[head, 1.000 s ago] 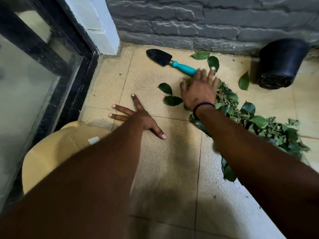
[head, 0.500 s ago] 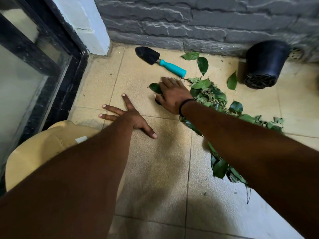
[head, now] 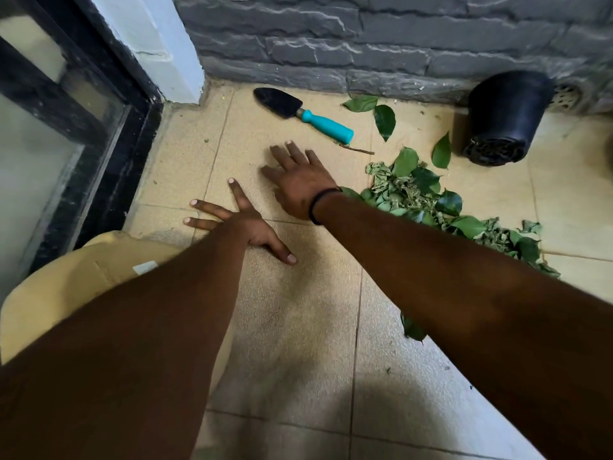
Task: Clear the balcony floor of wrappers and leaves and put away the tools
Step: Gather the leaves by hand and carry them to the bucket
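Leaves, green and mostly crumpled, sit in a loose pile right of centre in the frame, running down and right until they vanish under the right forearm. A few single green leaves lie apart from the pile, nearer the upper middle, close to the grey stone-look wall along the top edge. One more leaf pokes out below the right arm, lower down.

Small hand trowel with a black blade and turquoise handle is lying flat on the beige floor tiles in the upper centre, blade pointing to the upper left. A thin brown twig lies just beyond the handle's end.

Right hand is in the middle of the frame, palm down with fingers straight and spread, holding nothing (black band on the wrist). It's just left of the pile and below the trowel, not touching the trowel. Left hand is flat on the tile, fingers splayed wide, also holding nothing.

Black plastic plant pot is tipped on its side at the upper right, against the wall. A tan paper bag shows at lower left, partly hidden by the left arm, beside the black-framed glass door.
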### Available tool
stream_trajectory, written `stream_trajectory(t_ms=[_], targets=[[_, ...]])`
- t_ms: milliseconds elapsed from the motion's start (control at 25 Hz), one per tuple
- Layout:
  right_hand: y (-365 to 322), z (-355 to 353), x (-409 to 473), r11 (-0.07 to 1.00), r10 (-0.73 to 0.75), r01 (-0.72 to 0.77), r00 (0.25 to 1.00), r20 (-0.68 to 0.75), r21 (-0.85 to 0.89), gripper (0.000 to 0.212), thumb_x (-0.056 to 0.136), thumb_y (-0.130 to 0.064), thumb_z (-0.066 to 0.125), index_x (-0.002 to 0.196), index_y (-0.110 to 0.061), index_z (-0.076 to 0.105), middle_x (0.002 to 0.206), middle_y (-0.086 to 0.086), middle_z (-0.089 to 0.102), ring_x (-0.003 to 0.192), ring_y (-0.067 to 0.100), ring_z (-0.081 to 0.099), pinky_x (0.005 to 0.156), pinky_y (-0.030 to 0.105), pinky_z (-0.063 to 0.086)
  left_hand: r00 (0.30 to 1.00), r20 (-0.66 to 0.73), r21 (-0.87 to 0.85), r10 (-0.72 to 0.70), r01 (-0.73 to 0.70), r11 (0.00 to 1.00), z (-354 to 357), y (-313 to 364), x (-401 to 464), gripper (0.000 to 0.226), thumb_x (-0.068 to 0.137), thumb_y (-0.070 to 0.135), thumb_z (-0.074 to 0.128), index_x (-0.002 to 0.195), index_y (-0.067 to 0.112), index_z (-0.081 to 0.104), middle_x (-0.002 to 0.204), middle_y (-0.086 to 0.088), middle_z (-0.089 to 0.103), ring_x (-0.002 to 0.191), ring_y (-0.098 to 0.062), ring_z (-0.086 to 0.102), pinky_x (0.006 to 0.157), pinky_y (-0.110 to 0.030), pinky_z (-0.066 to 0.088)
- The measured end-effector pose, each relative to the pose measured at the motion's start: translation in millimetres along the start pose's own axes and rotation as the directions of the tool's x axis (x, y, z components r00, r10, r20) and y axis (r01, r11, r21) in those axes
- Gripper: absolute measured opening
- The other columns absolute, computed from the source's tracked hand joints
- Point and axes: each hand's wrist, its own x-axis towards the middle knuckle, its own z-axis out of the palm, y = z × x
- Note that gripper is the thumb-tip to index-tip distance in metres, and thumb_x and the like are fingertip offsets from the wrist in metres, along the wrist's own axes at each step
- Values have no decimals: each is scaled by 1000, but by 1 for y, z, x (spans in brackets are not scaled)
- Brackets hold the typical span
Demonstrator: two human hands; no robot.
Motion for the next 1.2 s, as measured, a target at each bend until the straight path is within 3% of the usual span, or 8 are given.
stream_trajectory(t_ms=[80,160,280,400,560,720,1000,1200], targets=[[9,4,5,995,96,-97,995,37,11,55,105,-31,36,158,-26,22,168,5,6,154,32,2,124,52,5,1000,3,-10,9,-9,1000,0,0,2,185,29,46,101,136,37,-49,139,-34,-52,133,-61,-36,103,-82,3],[20,13,-16,972,234,-233,972,-35,22,53,104,-22,36,156,-19,27,167,6,14,153,34,10,124,54,9,1000,7,-6,5,-5,1000,0,-1,4,187,26,48,101,137,36,-49,138,-35,-52,132,-62,-36,102,-84,2],[37,25,-61,926,368,-377,913,-176,-21,46,96,-8,42,141,-12,49,156,11,35,143,39,30,121,57,20,1000,18,8,-7,7,1000,0,1,8,188,24,49,101,136,35,-50,136,-36,-53,131,-62,-37,101,-84,2],[52,15,-74,866,492,-499,835,-247,38,30,95,-11,50,123,-10,62,147,20,43,136,44,37,117,58,29,1000,19,-2,-7,7,1000,-1,1,8,188,25,50,101,136,35,-50,136,-36,-53,131,-62,-38,99,-85,1],[66,1,-40,875,482,-470,868,-118,117,44,104,-41,34,146,-32,41,160,22,23,150,47,11,123,57,10,1000,26,11,-2,2,1000,0,-1,9,187,26,51,100,136,35,-51,135,-37,-53,130,-62,-38,100,-84,0],[73,-3,-7,890,445,-444,896,17,101,54,105,-50,19,156,-35,24,167,18,5,154,37,-4,123,54,-1,1000,18,6,-9,9,1000,0,1,7,186,27,51,100,136,34,-50,137,-37,-51,131,-63,-36,101,-84,1],[72,3,-55,889,448,-450,893,42,86,64,105,-48,15,160,-14,13,168,6,5,155,28,3,125,48,2,1000,29,20,-3,2,1000,0,0,7,186,29,51,100,136,33,-51,136,-39,-51,130,-62,-39,103,-82,-1],[84,-9,-70,833,550,-531,826,-122,157,55,105,-40,29,151,-10,34,165,16,17,153,35,12,124,53,13,999,38,20,18,-19,1000,0,0,9,186,29,52,100,136,32,-51,135,-39,-52,129,-62,-40,101,-83,-1]])
